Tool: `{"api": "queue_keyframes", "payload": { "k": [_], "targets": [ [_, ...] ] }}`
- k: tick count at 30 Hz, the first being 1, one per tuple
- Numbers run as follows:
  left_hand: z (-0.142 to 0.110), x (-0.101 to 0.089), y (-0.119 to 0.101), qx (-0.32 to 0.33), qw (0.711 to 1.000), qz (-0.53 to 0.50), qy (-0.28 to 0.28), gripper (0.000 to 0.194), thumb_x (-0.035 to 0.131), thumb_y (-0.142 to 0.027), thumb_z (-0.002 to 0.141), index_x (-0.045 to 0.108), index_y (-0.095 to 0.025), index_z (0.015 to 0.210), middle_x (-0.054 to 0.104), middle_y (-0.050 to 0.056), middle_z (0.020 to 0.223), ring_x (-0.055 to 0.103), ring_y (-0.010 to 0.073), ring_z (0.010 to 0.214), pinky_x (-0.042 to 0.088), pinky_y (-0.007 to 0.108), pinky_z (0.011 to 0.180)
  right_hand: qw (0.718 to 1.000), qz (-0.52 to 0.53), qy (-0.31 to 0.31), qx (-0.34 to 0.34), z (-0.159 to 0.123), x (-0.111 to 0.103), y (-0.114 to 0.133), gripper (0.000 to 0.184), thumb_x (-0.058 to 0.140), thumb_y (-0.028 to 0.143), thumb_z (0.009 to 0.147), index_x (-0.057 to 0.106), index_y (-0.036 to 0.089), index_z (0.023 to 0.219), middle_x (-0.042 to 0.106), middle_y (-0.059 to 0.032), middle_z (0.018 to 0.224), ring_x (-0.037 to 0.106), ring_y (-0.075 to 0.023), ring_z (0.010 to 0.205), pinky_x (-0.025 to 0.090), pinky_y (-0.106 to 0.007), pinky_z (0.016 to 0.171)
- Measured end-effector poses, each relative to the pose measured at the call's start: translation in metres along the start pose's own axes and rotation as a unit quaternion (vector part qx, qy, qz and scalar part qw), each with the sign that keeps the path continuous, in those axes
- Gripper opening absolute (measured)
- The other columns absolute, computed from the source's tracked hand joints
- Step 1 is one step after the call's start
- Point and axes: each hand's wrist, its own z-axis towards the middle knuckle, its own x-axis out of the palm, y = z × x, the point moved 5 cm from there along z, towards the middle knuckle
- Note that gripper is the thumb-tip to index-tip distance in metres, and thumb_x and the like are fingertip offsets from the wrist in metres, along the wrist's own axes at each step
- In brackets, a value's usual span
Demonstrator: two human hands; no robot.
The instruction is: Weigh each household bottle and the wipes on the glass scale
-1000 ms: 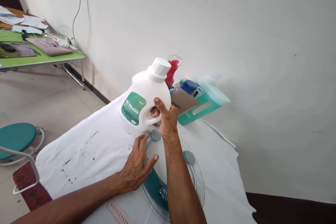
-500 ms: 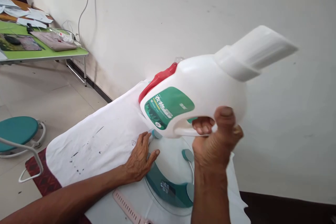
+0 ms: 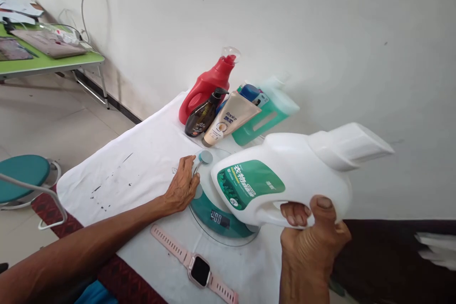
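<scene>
My right hand (image 3: 309, 237) is wrapped round the handle of a white detergent jug (image 3: 285, 178) with a green label. The jug is lifted and tilted on its side, its white cap pointing right, above a round glass scale (image 3: 217, 221) with a teal body and a lit display. My left hand (image 3: 183, 185) rests on the scale's left edge, fingers curled against the rim, next to a small round pad.
Against the wall stand a red bottle (image 3: 204, 85), a dark pump bottle (image 3: 203, 118), a beige tube (image 3: 230, 118) and a green jug (image 3: 267, 114). A pink smartwatch (image 3: 195, 268) lies on the white cloth (image 3: 131, 175). A green table (image 3: 53, 59) and a teal stool (image 3: 21, 183) are to the left.
My right hand lifted the white jug off the cloth, tipped it sideways and carried it right and down toward me. The bottles behind it came into view. My left hand stayed on the scale.
</scene>
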Motion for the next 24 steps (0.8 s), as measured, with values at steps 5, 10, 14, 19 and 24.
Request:
{"api": "queue_keyframes", "payload": {
  "k": [5,10,14,19,24],
  "targets": [
    [0.001,-0.003,0.001,-0.021,1.0,0.016,0.007,0.046,0.039,-0.032,0.106,0.036,-0.017,0.149,0.046,0.019,0.142,0.059,0.0283,0.129,0.049,0.057,0.113,0.999,-0.02,0.05,-0.004,0.01,0.001,-0.005,0.059,0.091,0.062,0.062,0.048,0.022,0.056,0.037,0.0086,0.047,0.036,-0.0077,0.042,0.034,-0.026,0.043],
    [0.004,-0.005,0.002,-0.028,0.999,0.023,0.005,0.048,0.041,-0.04,0.105,0.038,-0.017,0.147,0.048,0.018,0.141,0.061,0.0291,0.128,0.05,0.058,0.112,0.996,-0.044,0.032,-0.072,0.017,-0.039,-0.017,0.065,0.066,0.086,0.074,0.066,0.021,0.085,0.063,-0.0007,0.081,0.061,-0.0168,0.074,0.051,-0.03,0.063],
    [0.005,-0.006,0.001,-0.023,0.999,0.032,0.007,0.049,0.042,-0.042,0.104,0.039,-0.018,0.146,0.049,0.018,0.142,0.06,0.0292,0.128,0.048,0.059,0.114,0.997,-0.06,-0.052,0.02,0.009,-0.086,-0.062,0.07,0.054,0.091,0.079,0.058,0.021,0.068,0.055,0.0013,0.06,0.055,-0.0147,0.055,0.047,-0.029,0.054],
    [0.006,-0.007,0.001,-0.029,0.999,0.035,0.018,0.053,0.042,-0.048,0.104,0.04,-0.016,0.146,0.049,0.019,0.142,0.06,0.0298,0.129,0.047,0.061,0.114,0.99,-0.032,-0.071,0.121,-0.014,-0.098,-0.111,0.069,0.061,0.088,0.077,0.053,0.021,0.06,0.047,0.0041,0.047,0.047,-0.0117,0.044,0.039,-0.026,0.046],
    [0.008,-0.008,0.001,-0.022,0.999,0.037,0.018,0.054,0.043,-0.052,0.103,0.04,-0.019,0.145,0.05,0.018,0.142,0.061,0.0302,0.129,0.047,0.064,0.114,0.99,-0.037,-0.076,0.11,-0.02,-0.094,-0.117,0.07,0.063,0.087,0.077,0.054,0.02,0.059,0.047,0.0042,0.047,0.047,-0.0103,0.045,0.038,-0.024,0.045]
  ]
}}
